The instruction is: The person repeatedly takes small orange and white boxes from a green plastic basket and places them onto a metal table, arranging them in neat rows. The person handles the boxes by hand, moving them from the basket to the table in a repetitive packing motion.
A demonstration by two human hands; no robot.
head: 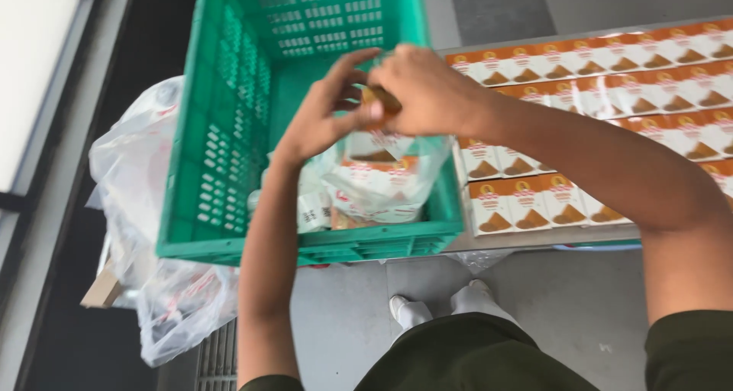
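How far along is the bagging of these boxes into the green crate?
Done: some filled bags lie in the green crate. In hand: left hand and right hand close the neck of a clear bag of boxes. Left: rows of orange-and-white boxes cover the table.

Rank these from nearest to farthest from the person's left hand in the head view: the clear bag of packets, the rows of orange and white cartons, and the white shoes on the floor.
From the left hand:
1. Clear bag of packets, right under both hands, inside the green crate.
2. Rows of orange and white cartons, off to the right on the table.
3. White shoes, far below on the floor.
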